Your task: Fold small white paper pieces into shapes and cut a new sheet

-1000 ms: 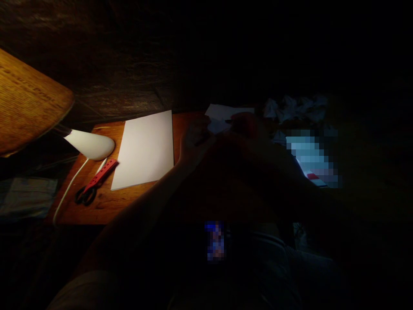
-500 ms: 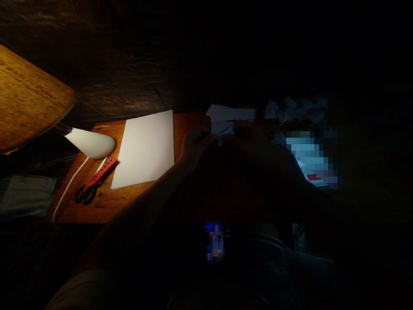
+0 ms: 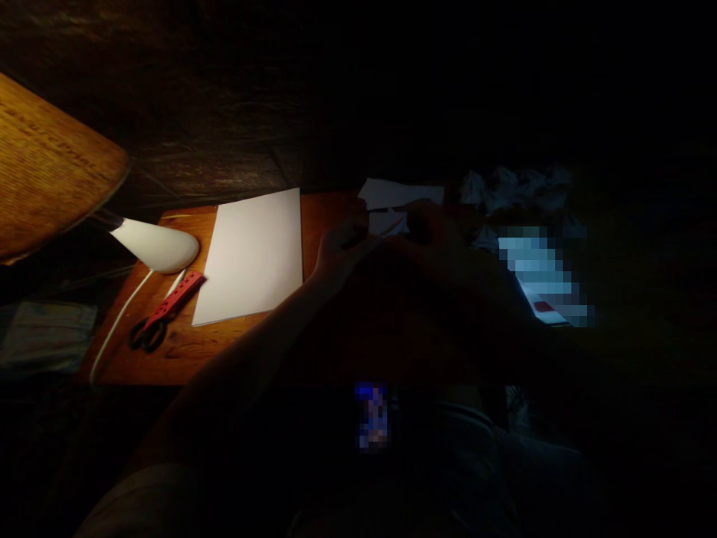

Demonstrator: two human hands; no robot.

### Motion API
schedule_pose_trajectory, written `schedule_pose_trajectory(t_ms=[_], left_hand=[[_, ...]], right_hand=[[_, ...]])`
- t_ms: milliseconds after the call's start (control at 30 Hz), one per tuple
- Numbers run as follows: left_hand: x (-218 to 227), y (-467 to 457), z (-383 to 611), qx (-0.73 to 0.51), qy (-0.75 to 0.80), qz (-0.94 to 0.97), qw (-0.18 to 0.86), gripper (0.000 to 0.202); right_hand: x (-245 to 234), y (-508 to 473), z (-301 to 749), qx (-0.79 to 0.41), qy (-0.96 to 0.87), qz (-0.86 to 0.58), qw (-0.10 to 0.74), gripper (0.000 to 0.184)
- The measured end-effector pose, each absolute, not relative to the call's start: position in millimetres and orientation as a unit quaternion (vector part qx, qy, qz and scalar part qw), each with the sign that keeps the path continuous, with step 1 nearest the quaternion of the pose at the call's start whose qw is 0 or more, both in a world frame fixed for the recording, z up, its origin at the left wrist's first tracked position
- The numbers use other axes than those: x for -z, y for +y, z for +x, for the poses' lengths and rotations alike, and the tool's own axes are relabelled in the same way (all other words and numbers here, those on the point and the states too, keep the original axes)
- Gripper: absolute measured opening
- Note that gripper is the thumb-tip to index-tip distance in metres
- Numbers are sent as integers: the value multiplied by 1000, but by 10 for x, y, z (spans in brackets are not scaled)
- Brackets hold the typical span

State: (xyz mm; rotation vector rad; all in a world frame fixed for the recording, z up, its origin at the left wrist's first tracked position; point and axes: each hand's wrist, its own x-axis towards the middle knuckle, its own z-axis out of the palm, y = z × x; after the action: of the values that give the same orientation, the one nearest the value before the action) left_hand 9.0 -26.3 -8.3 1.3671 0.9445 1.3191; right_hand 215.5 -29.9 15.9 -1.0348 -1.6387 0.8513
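Observation:
Over the dim middle of the table, my left hand [image 3: 343, 243] and my right hand [image 3: 426, 228] hold a small folded piece of paper [image 3: 382, 222] between them. The paper is pale, with creases and a raised flap on its right side. My left fingers close on its left and lower edge, while my right fingers pinch its right side. Deep shadow hides most of the fingertips. Just beyond the hands lies a loose white paper piece [image 3: 400, 195]. A stack of white paper [image 3: 252, 261] rests to the left of my left forearm, brightly lit.
A lamp with a wooden shade [image 3: 56, 164] and white base [image 3: 162, 246] stands at left. Scissors with black handles [image 3: 147, 334] lie by a red perforated strip [image 3: 176, 299]. Several crumpled or folded papers [image 3: 504, 187] sit at the back right, near a glowing, blurred-out screen [image 3: 541, 269].
My right hand has shifted slightly and its fingers have moved at the folded paper's right side. The paper's lower tip no longer shows below my fingers. Everything else stays put.

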Motion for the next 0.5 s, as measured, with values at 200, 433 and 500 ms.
schedule_pose_trajectory(t_ms=[200,433,500], left_hand=[[66,-311,102,-554,372,576,472,58],[60,-273,126,-573,363,629,380,37],[46,-291,136,-571,375,627,375,35]], right_hand=[[-182,-347,2134,-297,-703,-401,507,27],[-237,-358,2113,-317,-697,-401,502,10],[-250,-365,2113,-326,-695,-408,494,8]])
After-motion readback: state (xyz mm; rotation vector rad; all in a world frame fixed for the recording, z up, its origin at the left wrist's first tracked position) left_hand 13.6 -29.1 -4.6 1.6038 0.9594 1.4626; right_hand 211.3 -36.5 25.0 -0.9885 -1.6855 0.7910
